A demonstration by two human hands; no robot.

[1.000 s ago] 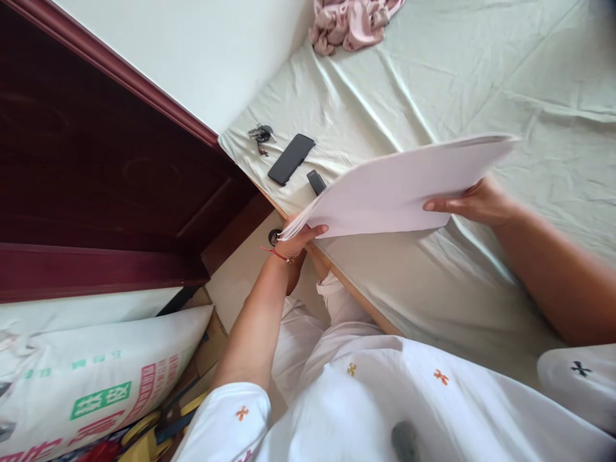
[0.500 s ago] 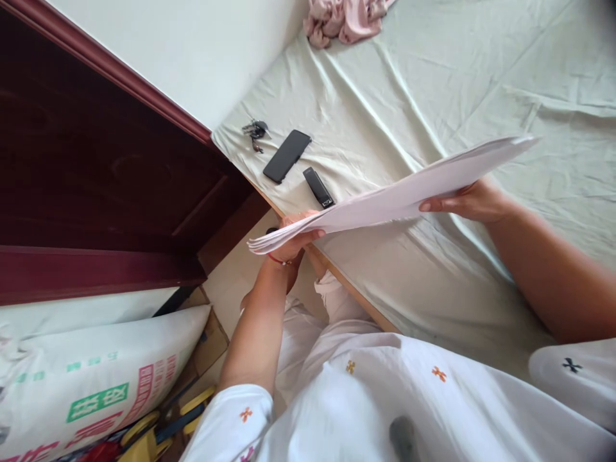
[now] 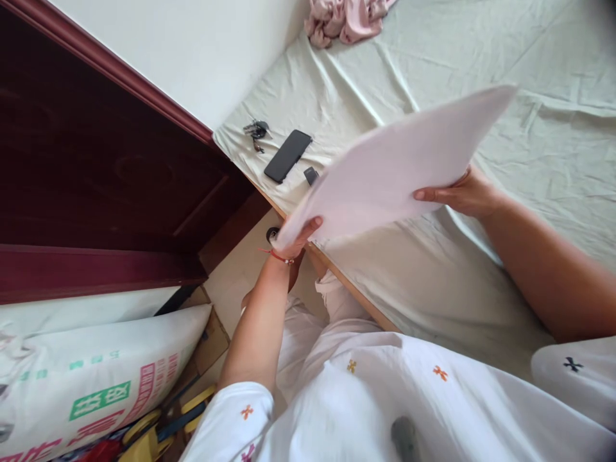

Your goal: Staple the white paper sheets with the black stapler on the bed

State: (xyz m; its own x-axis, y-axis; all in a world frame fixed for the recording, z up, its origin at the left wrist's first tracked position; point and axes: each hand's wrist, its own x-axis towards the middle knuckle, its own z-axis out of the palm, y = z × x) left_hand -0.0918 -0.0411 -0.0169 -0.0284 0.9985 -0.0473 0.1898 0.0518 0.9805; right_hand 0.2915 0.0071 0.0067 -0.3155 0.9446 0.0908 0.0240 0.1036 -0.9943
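A stack of white paper sheets (image 3: 394,167) is held up between my two hands above the bed's edge, its broad face tilted toward me. My left hand (image 3: 301,237) grips the left end, thumb in front and fingers hidden behind. On the right, my right hand (image 3: 464,192) is closed on the lower right edge, thumb on the near face. Behind the paper's left part, a small black stapler-like object (image 3: 310,175) shows only its far end. Just beyond it lies a black phone (image 3: 287,156) on the sheet.
A bunch of keys (image 3: 257,130) lies near the corner of the pale green bed sheet (image 3: 553,160). Pink cloth (image 3: 346,22) is heaped at the back. To the left stand a dark red wooden panel (image 3: 96,160) and a printed white sack (image 3: 106,372).
The paper stack has turned from nearly edge-on to face me, its far edge rising. It now covers most of the small black object. Both hands keep hold of it.
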